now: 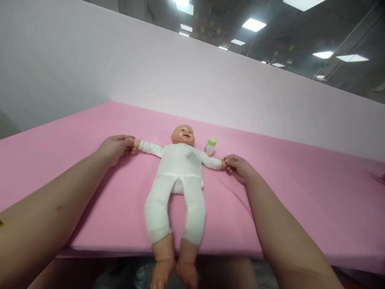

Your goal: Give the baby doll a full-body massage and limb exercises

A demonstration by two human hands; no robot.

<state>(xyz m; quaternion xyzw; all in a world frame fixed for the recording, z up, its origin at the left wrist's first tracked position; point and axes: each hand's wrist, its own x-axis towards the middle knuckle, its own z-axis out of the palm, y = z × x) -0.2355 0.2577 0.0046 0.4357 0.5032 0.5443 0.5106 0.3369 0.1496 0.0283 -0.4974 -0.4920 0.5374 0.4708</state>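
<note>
A baby doll [180, 164] with a white cloth body lies on its back on a pink-covered table, its feet hanging past the front edge. Both of its arms are stretched out sideways. My left hand [118, 148] is closed around the doll's hand on the left side of the view. On the other side, my right hand [237, 166] pinches the doll's other hand between thumb and fingers. A small bottle [210, 147] with a green cap stands beside the doll's head, just above the arm on the right.
The pink table cover [300, 192] stretches wide to both sides. Behind it rises a pale partition wall [180, 76], with ceiling lights and glass beyond. My legs are partly visible below the table's front edge.
</note>
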